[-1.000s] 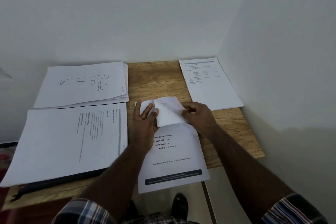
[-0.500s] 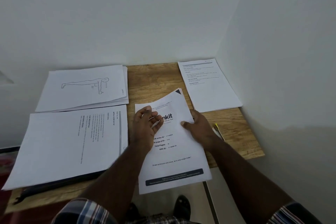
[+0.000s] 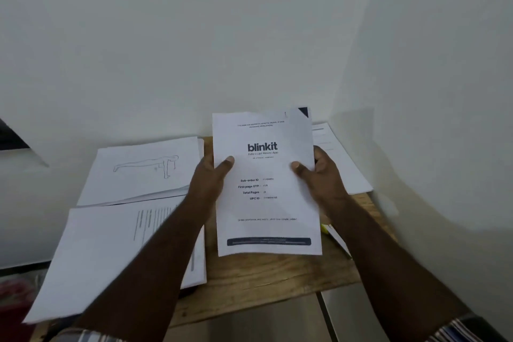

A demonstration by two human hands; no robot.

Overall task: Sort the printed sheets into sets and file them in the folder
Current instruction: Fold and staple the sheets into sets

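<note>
Head view: both hands, left (image 3: 206,180) and right (image 3: 323,175), pinch the blinkit cover sheet (image 3: 266,203) by its side edges, lifted upright above the desk (image 3: 249,280). 3 paper stacks lie around it.

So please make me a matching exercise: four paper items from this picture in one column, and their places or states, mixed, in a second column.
Items
1. blinkit sheet
2. sheet with the drawn figure
3. sheet with lines of text
4. sheet at the far right

Places or states
A. on top of the back left stack
B. partly hidden behind the right hand
C. lifted off the table, held at both sides
D. front left, under the left forearm

Pairs: 1-C, 2-A, 3-D, 4-B
</note>
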